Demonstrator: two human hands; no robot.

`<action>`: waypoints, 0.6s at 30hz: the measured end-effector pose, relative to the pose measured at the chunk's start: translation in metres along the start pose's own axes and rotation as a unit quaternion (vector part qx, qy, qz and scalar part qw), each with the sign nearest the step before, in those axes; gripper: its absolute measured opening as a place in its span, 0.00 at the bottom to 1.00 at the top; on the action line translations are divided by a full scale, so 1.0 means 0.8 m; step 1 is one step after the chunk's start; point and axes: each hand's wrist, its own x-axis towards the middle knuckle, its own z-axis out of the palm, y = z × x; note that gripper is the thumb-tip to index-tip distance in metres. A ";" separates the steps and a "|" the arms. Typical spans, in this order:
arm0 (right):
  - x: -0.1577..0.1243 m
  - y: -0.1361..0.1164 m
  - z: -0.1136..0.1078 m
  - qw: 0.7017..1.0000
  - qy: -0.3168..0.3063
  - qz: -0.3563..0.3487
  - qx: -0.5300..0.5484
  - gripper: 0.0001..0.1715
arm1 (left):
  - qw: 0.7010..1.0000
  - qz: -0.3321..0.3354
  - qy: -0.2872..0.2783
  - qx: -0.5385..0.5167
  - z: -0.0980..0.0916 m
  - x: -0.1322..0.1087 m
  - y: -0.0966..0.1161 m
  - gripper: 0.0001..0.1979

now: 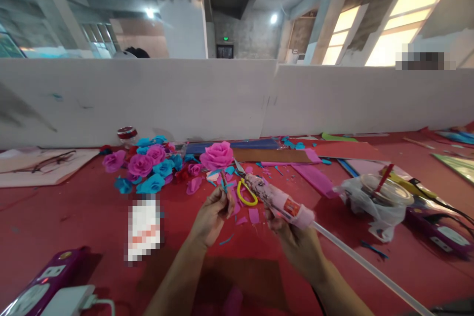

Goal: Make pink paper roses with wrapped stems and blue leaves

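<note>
In my left hand (216,210), the fingers pinch a thin brown stem (224,180) with a bit of blue on it. Right above that hand is a large pink paper rose (217,155); whether it joins the stem is hard to tell. My right hand (292,234) is wrapped round a pink glue gun (277,200), whose nozzle points up and left toward the stem. A long clear glue stick (363,261) runs out of its back end. Yellow-handled scissors (247,193) lie between the hands, partly behind the gun.
Pink, blue and red paper roses (148,165) are heaped at the left, near a red-lidded jar (127,134). Paper scraps (254,216) lie mid-table. A bagged plastic cup (385,192) and a purple power strip (440,234) are at the right; another strip (48,276) is front left.
</note>
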 end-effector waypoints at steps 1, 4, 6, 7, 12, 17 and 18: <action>0.000 -0.002 0.002 1.000 -0.004 -0.003 -0.005 0.19 | 1.000 -0.004 -0.002 -0.004 0.000 0.000 0.000 0.10; 0.005 -0.009 0.008 1.000 -0.019 -0.005 -0.021 0.20 | 1.000 -0.020 0.003 -0.020 -0.001 0.000 -0.002 0.10; 0.010 -0.013 0.013 0.999 -0.026 -0.003 -0.025 0.19 | 0.999 -0.026 -0.003 -0.029 -0.002 0.000 -0.003 0.11; 0.013 -0.015 0.015 0.999 -0.028 -0.004 -0.025 0.19 | 0.999 -0.028 -0.009 -0.032 -0.002 0.000 -0.004 0.11; 0.026 -0.019 0.023 0.999 -0.033 -0.008 -0.012 0.20 | 0.999 -0.034 -0.030 -0.027 0.001 -0.002 -0.003 0.11; 0.030 -0.017 0.025 0.998 -0.062 0.011 0.007 0.19 | 0.998 -0.041 -0.030 -0.023 0.004 -0.004 -0.001 0.09; 0.030 -0.016 0.026 0.998 -0.064 0.012 0.011 0.18 | 0.998 -0.044 -0.028 -0.025 0.004 -0.004 0.000 0.09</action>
